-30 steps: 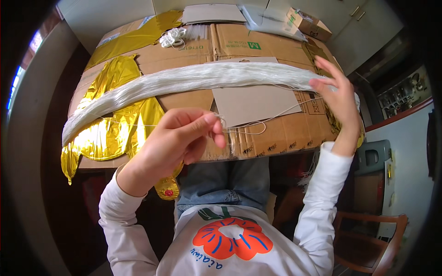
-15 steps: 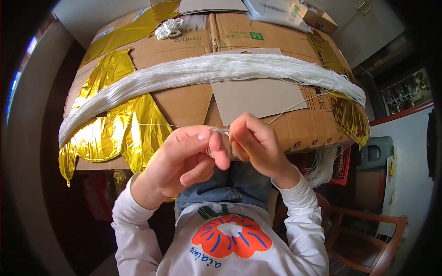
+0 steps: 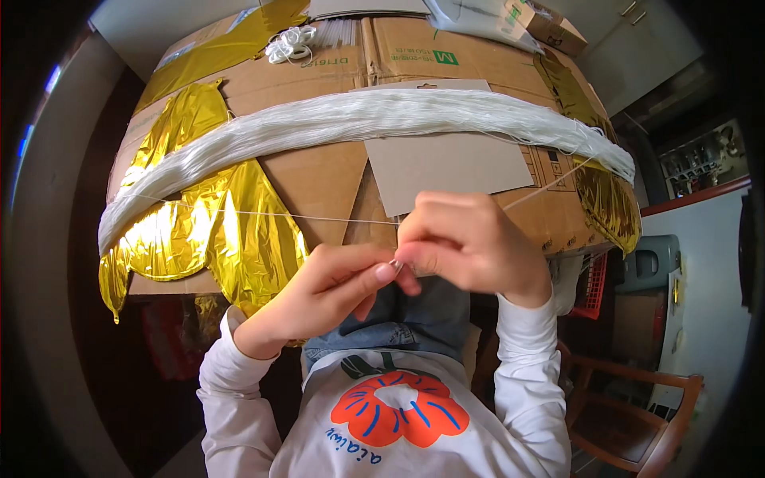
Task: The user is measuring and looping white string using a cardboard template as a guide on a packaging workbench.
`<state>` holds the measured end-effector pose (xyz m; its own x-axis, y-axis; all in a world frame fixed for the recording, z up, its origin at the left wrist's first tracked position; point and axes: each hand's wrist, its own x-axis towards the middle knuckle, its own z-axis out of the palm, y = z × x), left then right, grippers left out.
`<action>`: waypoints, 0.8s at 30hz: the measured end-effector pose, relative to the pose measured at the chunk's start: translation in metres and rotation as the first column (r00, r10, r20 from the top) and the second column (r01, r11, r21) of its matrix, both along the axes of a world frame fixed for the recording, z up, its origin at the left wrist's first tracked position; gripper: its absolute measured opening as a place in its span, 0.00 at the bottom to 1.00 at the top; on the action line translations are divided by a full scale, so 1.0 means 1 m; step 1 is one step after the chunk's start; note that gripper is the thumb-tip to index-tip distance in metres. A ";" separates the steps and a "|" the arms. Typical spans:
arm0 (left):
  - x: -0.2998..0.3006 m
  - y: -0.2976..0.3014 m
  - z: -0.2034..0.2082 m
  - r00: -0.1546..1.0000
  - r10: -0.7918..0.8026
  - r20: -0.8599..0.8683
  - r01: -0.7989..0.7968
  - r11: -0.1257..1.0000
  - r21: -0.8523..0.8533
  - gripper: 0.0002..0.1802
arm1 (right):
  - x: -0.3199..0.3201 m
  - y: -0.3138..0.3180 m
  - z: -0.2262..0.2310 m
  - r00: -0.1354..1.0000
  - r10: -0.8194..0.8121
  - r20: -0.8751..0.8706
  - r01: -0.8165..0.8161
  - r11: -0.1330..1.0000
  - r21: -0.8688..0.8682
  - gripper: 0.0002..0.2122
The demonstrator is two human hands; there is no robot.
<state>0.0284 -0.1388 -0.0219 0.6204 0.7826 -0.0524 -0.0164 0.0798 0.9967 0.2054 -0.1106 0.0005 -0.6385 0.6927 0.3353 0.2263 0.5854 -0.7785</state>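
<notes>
My left hand (image 3: 339,280) and my right hand (image 3: 478,243) meet in front of the cardboard's near edge, their fingertips pinched together on thin white string. A taut white string (image 3: 319,217) runs from the left end of the skein to my right fingers. On the other side, another length of string (image 3: 550,182) stretches from behind my right hand to the skein's right end. The long white skein of string (image 3: 382,116) lies in a bow across the cardboard, beyond both hands. The bit between my fingertips is mostly hidden.
Brown cardboard (image 3: 311,179) covers the work surface. Gold foil balloons (image 3: 247,231) lie at the left, with more gold foil (image 3: 610,203) at the right edge. A grey card (image 3: 454,171) sits under the skein. Coiled white cord (image 3: 291,45) is farther back; a wooden chair (image 3: 629,406) stands lower right.
My right hand has turned over and shifted right. My left fingers have moved lower and closed into a pinch. The string on the left now reaches farther right, to the right hand.
</notes>
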 end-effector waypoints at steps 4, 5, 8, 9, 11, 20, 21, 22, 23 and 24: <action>-0.006 -0.002 -0.003 0.943 -0.016 0.333 0.048 0.995 -0.089 0.10 | 0.006 0.006 -0.019 0.998 -0.054 0.011 0.055 0.965 -0.255 0.02; -0.008 -0.002 -0.004 0.913 0.006 0.408 0.036 0.995 -0.095 0.10 | 0.003 0.002 -0.027 0.989 -0.135 0.051 0.139 0.987 -0.084 0.03; -0.001 0.006 -0.011 0.859 0.257 0.442 -0.183 0.962 -0.204 0.11 | -0.011 -0.027 -0.041 0.922 -0.324 0.210 0.244 0.911 0.332 0.04; 0.001 0.007 -0.010 0.845 0.340 0.412 -0.261 0.936 -0.236 0.12 | -0.013 -0.036 -0.039 0.879 -0.344 0.330 0.202 0.896 0.395 0.05; 0.003 0.005 -0.011 0.923 0.305 0.237 -0.275 0.950 -0.152 0.13 | -0.020 -0.046 -0.027 0.873 -0.330 0.358 0.180 0.902 0.393 0.05; -0.008 -0.012 0.002 0.989 -0.010 0.150 0.011 1.000 -0.006 0.16 | -0.002 -0.006 0.000 0.997 0.025 0.072 -0.038 0.982 0.183 0.05; -0.013 -0.013 0.004 0.975 -0.028 0.218 0.038 0.998 -0.040 0.16 | -0.003 -0.003 -0.006 0.997 0.083 -0.007 -0.081 0.986 0.147 0.05; -0.015 -0.011 -0.008 0.915 -0.082 0.396 0.086 0.996 0.007 0.17 | -0.006 -0.003 -0.012 0.995 0.092 -0.033 -0.087 0.986 0.141 0.04; -0.015 -0.010 -0.009 0.857 -0.022 0.516 0.057 0.997 -0.052 0.18 | -0.009 -0.006 -0.020 0.999 0.041 -0.027 -0.037 0.988 0.152 0.04; -0.014 -0.008 -0.009 0.781 0.045 0.622 0.034 0.993 -0.114 0.19 | -0.014 -0.010 -0.026 1.000 -0.008 -0.022 0.012 0.986 0.164 0.04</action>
